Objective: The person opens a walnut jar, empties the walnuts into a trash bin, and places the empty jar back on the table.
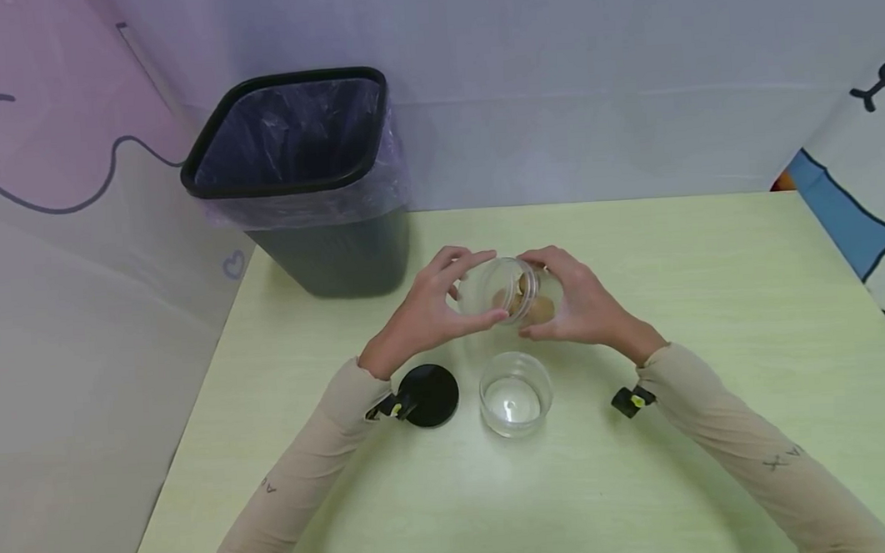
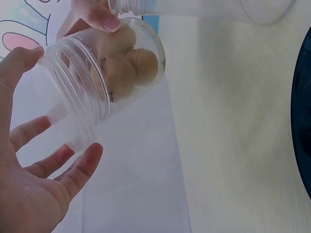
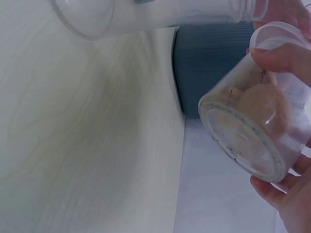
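My right hand (image 1: 575,299) grips a clear jar (image 3: 243,126) holding several brown lumps (image 2: 119,73) that look like walnuts. This jar is tilted on its side, its base toward my right palm. My left hand (image 1: 436,306) holds a second clear container (image 2: 58,73), with thumb and fingers spread round it. Their threaded rims meet or nearly meet; whether they touch I cannot tell. Below both hands, another clear jar (image 1: 515,396) stands upright on the table without a lid. A round black lid (image 1: 432,394) lies to its left, by my left wrist.
A grey bin (image 1: 343,248) with a black rim and a plastic liner stands at the back left of the pale table (image 1: 714,296). A printed cloth (image 1: 555,137) hangs behind the table's far edge. Small black cameras (image 1: 629,401) sit at both wrists.
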`<state>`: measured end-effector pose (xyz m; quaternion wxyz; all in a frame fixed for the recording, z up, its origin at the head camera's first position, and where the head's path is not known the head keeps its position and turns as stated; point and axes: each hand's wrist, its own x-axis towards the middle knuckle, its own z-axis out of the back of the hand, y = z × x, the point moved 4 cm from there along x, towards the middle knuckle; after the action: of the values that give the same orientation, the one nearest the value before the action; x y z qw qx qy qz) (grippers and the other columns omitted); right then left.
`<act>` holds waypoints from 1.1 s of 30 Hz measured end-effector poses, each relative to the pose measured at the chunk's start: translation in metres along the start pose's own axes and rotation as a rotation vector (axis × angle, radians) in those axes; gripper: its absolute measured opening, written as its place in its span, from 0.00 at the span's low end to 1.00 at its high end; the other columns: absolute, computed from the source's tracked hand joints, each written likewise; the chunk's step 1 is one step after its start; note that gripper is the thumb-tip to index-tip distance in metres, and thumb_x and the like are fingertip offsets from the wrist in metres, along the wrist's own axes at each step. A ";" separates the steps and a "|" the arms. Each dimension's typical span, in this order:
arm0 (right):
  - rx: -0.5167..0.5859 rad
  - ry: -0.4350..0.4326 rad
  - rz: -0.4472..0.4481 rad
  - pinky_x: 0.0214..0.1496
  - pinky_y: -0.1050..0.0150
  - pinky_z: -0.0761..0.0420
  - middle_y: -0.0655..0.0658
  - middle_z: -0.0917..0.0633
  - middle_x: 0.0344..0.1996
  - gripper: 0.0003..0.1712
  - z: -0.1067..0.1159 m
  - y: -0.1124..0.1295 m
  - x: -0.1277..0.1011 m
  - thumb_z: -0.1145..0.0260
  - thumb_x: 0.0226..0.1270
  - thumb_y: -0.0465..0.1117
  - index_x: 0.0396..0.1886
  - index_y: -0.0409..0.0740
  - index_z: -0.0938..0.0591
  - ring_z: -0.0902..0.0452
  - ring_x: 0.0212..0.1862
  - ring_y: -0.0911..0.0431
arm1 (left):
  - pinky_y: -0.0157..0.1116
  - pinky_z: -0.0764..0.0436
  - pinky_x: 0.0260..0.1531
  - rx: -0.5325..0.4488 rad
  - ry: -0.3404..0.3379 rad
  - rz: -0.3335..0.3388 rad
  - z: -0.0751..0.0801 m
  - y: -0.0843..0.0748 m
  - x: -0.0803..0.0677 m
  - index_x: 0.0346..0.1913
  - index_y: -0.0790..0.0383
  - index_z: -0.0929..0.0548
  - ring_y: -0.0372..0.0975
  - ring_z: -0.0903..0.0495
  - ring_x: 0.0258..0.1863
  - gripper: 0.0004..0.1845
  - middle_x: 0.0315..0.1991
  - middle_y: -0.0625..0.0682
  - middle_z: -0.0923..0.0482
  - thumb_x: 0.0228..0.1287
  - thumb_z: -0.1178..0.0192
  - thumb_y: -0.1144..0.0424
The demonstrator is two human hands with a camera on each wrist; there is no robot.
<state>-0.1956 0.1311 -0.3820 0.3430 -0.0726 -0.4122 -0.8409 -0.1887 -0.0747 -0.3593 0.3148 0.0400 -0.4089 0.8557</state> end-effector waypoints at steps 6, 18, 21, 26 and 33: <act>0.003 -0.007 -0.002 0.57 0.48 0.29 0.44 0.24 0.53 0.52 0.002 0.001 -0.001 0.16 0.28 0.42 0.59 0.39 0.30 0.30 0.54 0.52 | 0.33 0.22 0.36 0.012 -0.006 0.007 0.001 0.000 -0.002 0.65 0.46 0.29 0.37 0.29 0.44 0.38 0.53 0.49 0.33 0.49 0.32 0.42; -0.005 -0.008 0.004 0.56 0.45 0.29 0.45 0.24 0.52 0.52 0.001 0.002 0.000 0.16 0.27 0.42 0.58 0.39 0.29 0.30 0.54 0.52 | 0.37 0.23 0.37 0.028 -0.018 0.048 0.008 0.003 -0.009 0.65 0.45 0.28 0.38 0.29 0.41 0.38 0.53 0.47 0.35 0.49 0.31 0.42; -0.010 -0.007 0.004 0.56 0.45 0.29 0.45 0.24 0.52 0.52 0.001 0.002 0.000 0.16 0.27 0.42 0.58 0.39 0.30 0.30 0.54 0.52 | 0.37 0.24 0.37 0.036 -0.022 0.052 0.009 0.004 -0.010 0.65 0.44 0.28 0.39 0.30 0.40 0.38 0.53 0.47 0.35 0.48 0.31 0.42; -0.015 -0.008 0.006 0.56 0.46 0.29 0.45 0.24 0.52 0.52 0.001 0.004 0.000 0.16 0.28 0.42 0.58 0.39 0.30 0.30 0.53 0.52 | 0.39 0.24 0.36 0.043 -0.021 0.067 0.010 0.007 -0.012 0.64 0.44 0.28 0.39 0.30 0.40 0.38 0.53 0.47 0.35 0.48 0.31 0.40; -0.029 -0.005 0.003 0.56 0.47 0.29 0.44 0.24 0.52 0.52 0.002 0.005 0.001 0.16 0.28 0.43 0.59 0.39 0.30 0.30 0.53 0.52 | 0.39 0.24 0.36 0.055 -0.025 0.069 0.011 0.010 -0.015 0.64 0.46 0.27 0.40 0.30 0.41 0.38 0.53 0.47 0.35 0.47 0.31 0.40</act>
<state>-0.1932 0.1298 -0.3774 0.3421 -0.0803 -0.4007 -0.8461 -0.1848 -0.0950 -0.3639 0.2789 0.0453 -0.3902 0.8763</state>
